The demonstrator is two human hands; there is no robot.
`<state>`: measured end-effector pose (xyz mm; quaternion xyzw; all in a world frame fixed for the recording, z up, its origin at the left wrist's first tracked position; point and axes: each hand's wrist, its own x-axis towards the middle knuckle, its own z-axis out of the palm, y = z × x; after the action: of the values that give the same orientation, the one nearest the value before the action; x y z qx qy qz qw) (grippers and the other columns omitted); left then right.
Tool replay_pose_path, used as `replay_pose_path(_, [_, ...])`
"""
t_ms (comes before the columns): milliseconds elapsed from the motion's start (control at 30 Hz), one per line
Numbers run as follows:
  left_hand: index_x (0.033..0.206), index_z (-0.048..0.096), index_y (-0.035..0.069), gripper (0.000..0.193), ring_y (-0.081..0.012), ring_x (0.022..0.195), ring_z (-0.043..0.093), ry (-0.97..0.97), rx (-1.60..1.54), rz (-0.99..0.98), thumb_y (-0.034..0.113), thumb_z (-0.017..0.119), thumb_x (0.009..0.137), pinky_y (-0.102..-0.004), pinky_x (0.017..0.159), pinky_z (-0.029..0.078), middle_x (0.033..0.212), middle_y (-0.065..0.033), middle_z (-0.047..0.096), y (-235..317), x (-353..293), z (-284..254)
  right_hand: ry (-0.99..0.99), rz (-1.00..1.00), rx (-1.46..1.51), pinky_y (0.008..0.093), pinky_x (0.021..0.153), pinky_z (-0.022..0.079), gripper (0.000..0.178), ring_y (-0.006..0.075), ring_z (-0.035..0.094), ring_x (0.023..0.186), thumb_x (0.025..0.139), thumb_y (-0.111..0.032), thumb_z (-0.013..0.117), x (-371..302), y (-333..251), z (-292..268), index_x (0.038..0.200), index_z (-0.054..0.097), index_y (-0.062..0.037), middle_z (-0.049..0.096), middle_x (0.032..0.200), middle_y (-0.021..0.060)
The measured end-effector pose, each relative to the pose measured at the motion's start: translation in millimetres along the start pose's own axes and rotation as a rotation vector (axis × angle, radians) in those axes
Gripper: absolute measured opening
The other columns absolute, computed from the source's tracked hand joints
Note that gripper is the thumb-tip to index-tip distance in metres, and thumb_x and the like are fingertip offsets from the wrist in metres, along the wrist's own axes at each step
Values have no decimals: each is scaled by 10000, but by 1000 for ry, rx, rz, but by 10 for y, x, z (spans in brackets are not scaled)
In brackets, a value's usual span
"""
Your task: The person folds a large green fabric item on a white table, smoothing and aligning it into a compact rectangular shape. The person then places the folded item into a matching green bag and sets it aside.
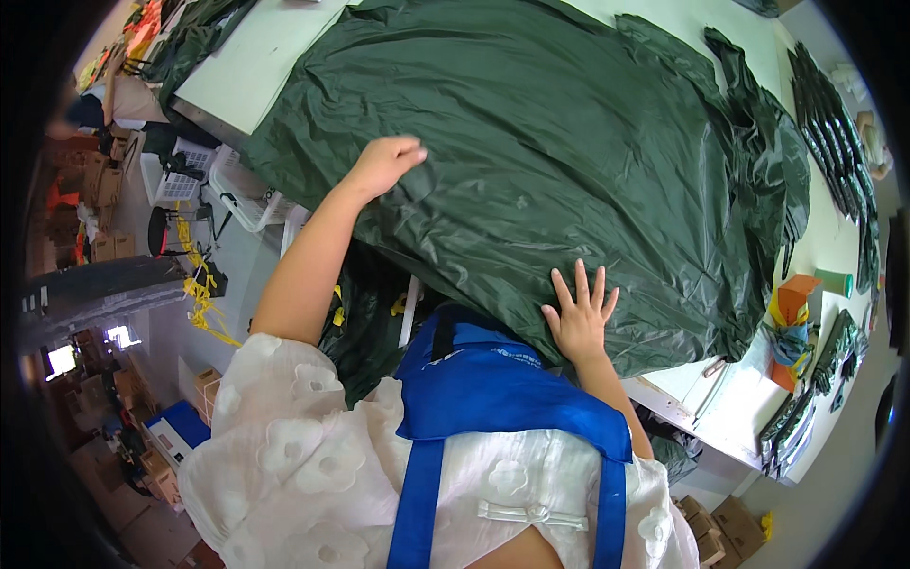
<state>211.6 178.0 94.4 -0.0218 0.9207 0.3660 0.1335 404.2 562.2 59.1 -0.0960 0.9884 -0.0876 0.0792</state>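
Directly under R grip [579,325], dk-grn fabric [531,123]

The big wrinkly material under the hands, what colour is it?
The big wrinkly material is dark green; it shows best in the head view.

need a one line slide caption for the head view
Left hand partly curled and right hand spread flat over a wrinkled dark green sheet on a white table.

Before you, the dark green sheet [531,123] — thin, glossy, wrinkled all over — lies spread wide across the pale desk [248,78], its right side gathered in deeper folds.
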Motion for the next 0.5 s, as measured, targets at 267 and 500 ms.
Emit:
replay_pose_path(267, [1148,616,141,368,-351,1050,572,418,57,-173,396,588,885,-450,891,447,1090,-141,633,-880,-106,159,13,92,-127,665,1089,33,642,373,102,1437,881,-537,511,148,3,265,1448,371,-269,237,1552,28])
replay_pose_path(500, [1436,212,6,864,-301,1103,542,749,-445,-613,148,749,775,-421,917,463,1192,-201,538,-2053,-640,-172,256,-48,337,527,1098,228,664,396,341,1333,723,-167,679,-595,288,-259,1328,437,-36,435,1388,171])
